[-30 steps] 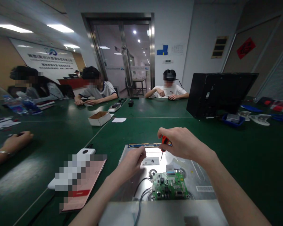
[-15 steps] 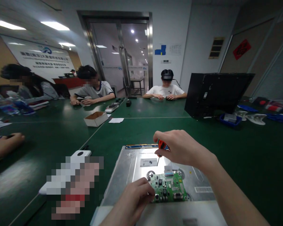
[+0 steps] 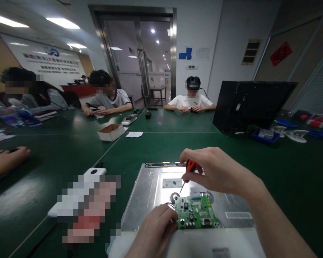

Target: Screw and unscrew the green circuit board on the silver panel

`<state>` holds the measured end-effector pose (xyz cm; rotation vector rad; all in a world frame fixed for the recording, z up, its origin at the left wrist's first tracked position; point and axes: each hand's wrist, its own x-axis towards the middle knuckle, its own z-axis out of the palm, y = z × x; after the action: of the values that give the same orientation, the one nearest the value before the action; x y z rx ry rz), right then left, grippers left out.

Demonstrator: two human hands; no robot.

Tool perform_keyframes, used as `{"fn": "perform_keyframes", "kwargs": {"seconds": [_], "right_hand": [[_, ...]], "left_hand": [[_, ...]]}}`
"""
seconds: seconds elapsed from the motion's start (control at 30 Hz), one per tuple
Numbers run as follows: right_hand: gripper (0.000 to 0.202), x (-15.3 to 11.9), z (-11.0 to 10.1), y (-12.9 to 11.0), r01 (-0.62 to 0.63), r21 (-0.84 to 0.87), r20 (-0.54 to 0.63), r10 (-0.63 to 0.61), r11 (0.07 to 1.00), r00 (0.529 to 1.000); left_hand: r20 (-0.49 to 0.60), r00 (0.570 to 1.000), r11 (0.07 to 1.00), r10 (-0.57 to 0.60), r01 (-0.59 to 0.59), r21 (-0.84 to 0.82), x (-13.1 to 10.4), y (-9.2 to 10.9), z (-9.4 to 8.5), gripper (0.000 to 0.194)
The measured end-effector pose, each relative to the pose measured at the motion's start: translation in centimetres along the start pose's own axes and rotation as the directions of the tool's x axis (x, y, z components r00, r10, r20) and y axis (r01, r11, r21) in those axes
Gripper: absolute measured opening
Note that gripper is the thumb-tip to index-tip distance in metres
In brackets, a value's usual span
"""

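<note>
Table (image 3: 150, 148) green, glass doors (image 3: 141, 66) beyond, right hand (image 3: 212, 170) grasping screwdriver (image 3: 190, 167), left hand's (image 3: 159, 222) hold unclear

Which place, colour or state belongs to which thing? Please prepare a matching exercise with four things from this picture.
Things:
1. screwdriver
2. circuit board
3. box
4. monitor

Descriptions:
A. open at the top
B. large, mostly black
C. held in the right hand
D. green, by the left hand

Pairs: 1-C, 2-D, 3-A, 4-B.

Bare L grip (image 3: 160, 224), bare R grip (image 3: 214, 170) w/ bare forearm (image 3: 276, 215)
</note>
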<state>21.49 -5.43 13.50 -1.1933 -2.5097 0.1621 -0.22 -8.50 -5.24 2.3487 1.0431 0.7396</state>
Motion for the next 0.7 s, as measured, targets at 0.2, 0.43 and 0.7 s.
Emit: {"fn": "perform_keyframes", "kwargs": {"seconds": [0.2,0.43,0.7], "right_hand": [[0.021,0.1,0.0,-0.2,0.008,-0.007,0.020,-0.008,1.000,1.000],[0.020,0.0,-0.1,-0.2,0.002,-0.012,0.018,-0.002,1.000,1.000],[0.020,-0.1,-0.1,0.1,-0.001,-0.031,-0.004,0.001,1.000,1.000]], "left_hand": [[-0.033,0.999,0.995,0.026,-0.029,-0.091,0.1,-0.2,0.3,0.018],[-0.030,0.999,0.989,0.016,-0.020,-0.144,-0.1,0.4,-0.1,0.022],[-0.013,0.999,0.983,0.051,-0.052,-0.173,-0.2,0.5,-0.7,0.026]]}}
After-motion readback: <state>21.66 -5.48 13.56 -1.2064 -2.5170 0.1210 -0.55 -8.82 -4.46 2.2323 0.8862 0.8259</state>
